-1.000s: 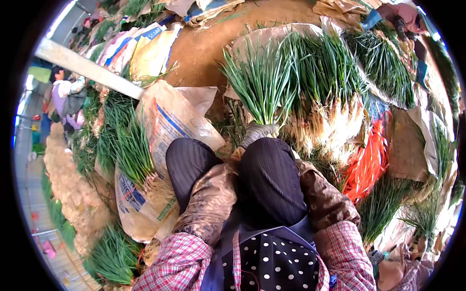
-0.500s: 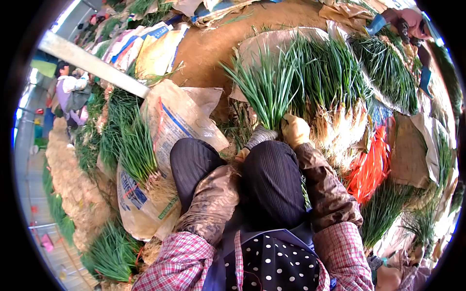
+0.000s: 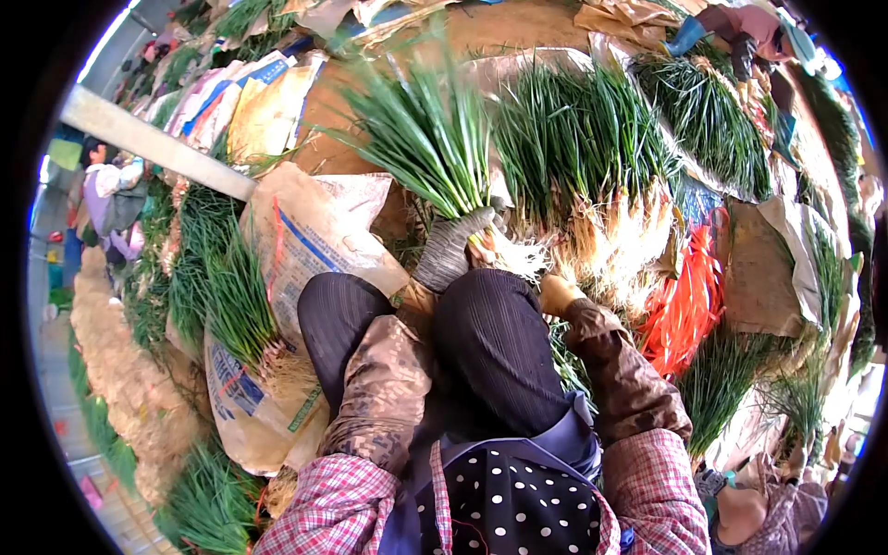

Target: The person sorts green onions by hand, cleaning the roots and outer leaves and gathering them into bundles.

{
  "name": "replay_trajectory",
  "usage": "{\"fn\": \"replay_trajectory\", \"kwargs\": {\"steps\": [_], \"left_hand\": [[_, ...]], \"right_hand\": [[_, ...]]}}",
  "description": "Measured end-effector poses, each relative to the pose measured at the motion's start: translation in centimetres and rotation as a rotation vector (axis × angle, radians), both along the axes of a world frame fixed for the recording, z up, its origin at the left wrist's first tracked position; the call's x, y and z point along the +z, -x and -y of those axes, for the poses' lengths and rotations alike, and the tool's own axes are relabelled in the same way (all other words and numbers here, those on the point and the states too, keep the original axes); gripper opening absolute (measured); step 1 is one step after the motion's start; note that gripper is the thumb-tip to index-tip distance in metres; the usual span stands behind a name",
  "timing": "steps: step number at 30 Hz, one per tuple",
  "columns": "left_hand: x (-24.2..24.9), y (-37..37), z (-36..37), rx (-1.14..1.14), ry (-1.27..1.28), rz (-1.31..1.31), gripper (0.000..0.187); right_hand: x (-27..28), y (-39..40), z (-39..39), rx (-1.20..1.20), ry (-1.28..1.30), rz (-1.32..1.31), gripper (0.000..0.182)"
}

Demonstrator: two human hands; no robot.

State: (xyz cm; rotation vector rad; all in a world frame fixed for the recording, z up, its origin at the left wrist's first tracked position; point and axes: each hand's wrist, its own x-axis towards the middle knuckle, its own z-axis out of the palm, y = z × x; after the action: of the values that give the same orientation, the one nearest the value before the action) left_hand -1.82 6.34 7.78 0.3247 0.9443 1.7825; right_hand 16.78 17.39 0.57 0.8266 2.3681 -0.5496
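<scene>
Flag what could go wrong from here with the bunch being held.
The left hand grips the green-onion bunch low, just above its roots, and its top fans wide, so outer stalks might slip or bend. Those roots also hang close to the neighbouring pile, so strands could snag.

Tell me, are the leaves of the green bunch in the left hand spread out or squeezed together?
Spread out: the leaves fan wide beyond the left hand and narrow only toward its grip.
</scene>
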Motion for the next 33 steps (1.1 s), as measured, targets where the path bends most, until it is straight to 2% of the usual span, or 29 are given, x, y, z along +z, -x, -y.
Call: {"fn": "replay_trajectory", "kwargs": {"steps": [2,4,5,6,7,8,10,12,14,15,16,18,19,20,21,22,23,24,25,26,27,28,29,30,31,32,33], "left_hand": [[0.6,-0.2,0.9,-0.183,0.109,0.263,0.021],[-1.4,-1.6,0.4,-0.103,0.223,0.084,0.020],[-2.9,-2.0,0.1,-0.084,0.321,0.026,0.017],[-3.1,-2.1,0.1,-0.167,0.425,0.317,0.017],[-2.6,-2.4,-0.2,-0.175,0.548,0.300,0.016],[-2.0,-2.7,-0.4,-0.183,0.672,0.281,0.016],[-4.2,-2.3,-0.9,-0.257,0.595,0.380,0.015],[-3.8,-2.4,-1.3,-0.250,0.549,0.387,0.014],[-1.9,-3.4,-1.4,-0.163,0.538,0.305,0.012],[-2.3,-3.4,-1.4,-0.155,0.511,0.291,0.011],[-2.6,-3.3,-1.5,-0.147,0.484,0.277,0.010],[-3.2,-2.9,-1.7,-0.153,0.490,0.314,0.011],[-4.4,-1.8,-1.5,-0.301,0.430,0.427,0.013],[-4.9,-0.8,-1.3,-0.457,0.376,0.525,0.016],[-5.4,-0.7,-2.0,-0.476,0.409,0.691,0.014],[-6.0,-0.9,-2.1,-0.435,0.420,0.682,0.015],[-5.9,-1.2,-2.2,-0.394,0.432,0.672,0.015],[-4.8,-2.1,-1.8,-0.297,0.420,0.491,0.018],[-4.0,-2.9,-1.5,-0.199,0.408,0.310,0.021],[-3.8,-3.3,-1.6,-0.143,0.339,0.221,0.022],[-3.0,-3.4,-1.5,-0.210,0.384,0.237,0.021],[-2.1,-3.3,-1.6,-0.278,0.429,0.252,0.020],[-1.5,-3.0,-1.6,-0.359,0.519,0.402,0.017],[-0.8,-3.7,-1.4,-0.366,0.540,0.494,0.016],[0.0,-4.1,-1.3,-0.343,0.547,0.457,0.017],[0.4,-4.3,-1.2,-0.317,0.552,0.422,0.017],[-0.3,-4.0,-1.6,-0.356,0.492,0.328,0.018]], "right_hand": [[2.5,-0.2,-0.4,-0.140,0.049,0.063,0.022],[-2.0,-2.0,-3.9,-0.194,-0.278,-0.850,0.017],[1.6,-0.7,-4.8,-0.213,-0.423,-0.775,0.018],[4.2,0.4,-6.0,-0.258,-0.501,-0.696,0.019],[6.8,1.6,-7.2,-0.301,-0.573,-0.612,0.020],[7.2,2.1,-8.5,-0.372,-0.577,-0.525,0.021],[7.9,2.8,-10.0,-0.305,-0.593,-0.591,0.018],[6.4,3.9,-12.7,-0.184,-0.592,-0.313,0.019],[5.6,4.4,-14.8,-0.432,-0.382,-0.415,0.020],[7.1,4.9,-14.7,-0.559,-0.290,-0.470,0.020],[8.8,4.4,-14.8,-0.586,-0.270,-0.605,0.019],[11.6,2.9,-12.7,-0.830,0.127,-0.901,0.020],[13.0,2.2,-11.8,-0.954,0.315,-1.040,0.021],[14.0,1.5,-11.0,-0.971,0.502,-1.109,0.022],[15.0,0.7,-10.2,-0.994,0.692,-1.162,0.023],[14.4,0.3,-10.1,-0.937,0.501,-1.048,0.023],[14.5,0.0,-9.1,-0.946,0.512,-1.023,0.023],[14.6,-0.1,-8.2,-0.954,0.526,-0.994,0.024],[10.5,-1.2,-9.3,-0.962,0.653,-1.088,0.023],[9.2,-1.6,-8.8,-0.895,0.476,-1.016,0.023],[7.4,-1.4,-8.3,-0.698,0.369,-1.103,0.022],[5.9,-2.0,-8.0,-0.790,0.478,-1.070,0.022],[5.9,-2.1,-7.0,-0.888,0.579,-1.035,0.021],[4.8,-1.6,-6.6,-0.809,0.577,-1.001,0.021],[3.7,-1.2,-6.2,-0.730,0.574,-0.971,0.020],[0.9,-0.5,-5.8,-0.737,0.590,-0.977,0.019],[0.7,0.7,-4.6,-0.743,0.607,-0.984,0.019]]}}
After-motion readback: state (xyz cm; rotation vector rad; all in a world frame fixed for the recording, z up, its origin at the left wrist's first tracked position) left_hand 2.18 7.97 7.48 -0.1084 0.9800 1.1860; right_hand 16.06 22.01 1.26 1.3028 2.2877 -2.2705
